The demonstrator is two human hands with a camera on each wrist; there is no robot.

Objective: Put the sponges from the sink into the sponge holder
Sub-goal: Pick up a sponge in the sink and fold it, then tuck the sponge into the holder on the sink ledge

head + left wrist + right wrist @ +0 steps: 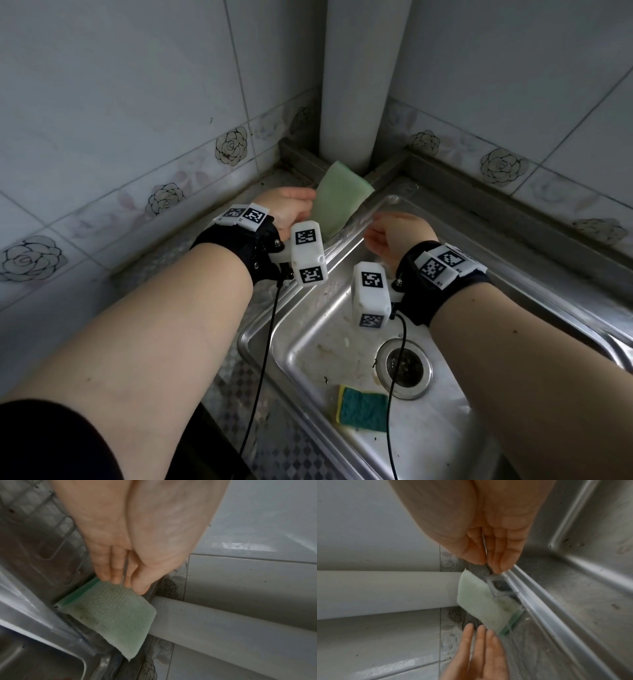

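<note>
Both bare forearms are stretched forward over the stainless steel sink [342, 329], each wrist wrapped in a black band carrying white marker blocks. The left hand [291, 207] is held at the far left corner of the sink, its fingers [109, 569] straight and close together, with the tips laid against the near edge of a pale green flat sponge [111, 609]. In the right wrist view these fingers are seen extended side by side just beside the sponge; no curl around it is shown.

The pale green sponge is stood on edge and tilted, its lower part set inside a clear plastic sponge holder [498, 592] fixed along the sink's rim, its upper part leaned toward a white vertical pipe [356, 85] in the corner of the tiled wall [120, 102].

The right hand [394, 233] is raised over the rim just to the right of the holder, the palm turned inward. Its thumb and fingers [501, 555] are pressed together around a thin clear edge of the holder, which is pinched between them.

A second sponge, yellow with a dark green scouring face [363, 409], is left lying flat on the sink floor near the round metal drain [404, 368], well apart from both hands.
</note>
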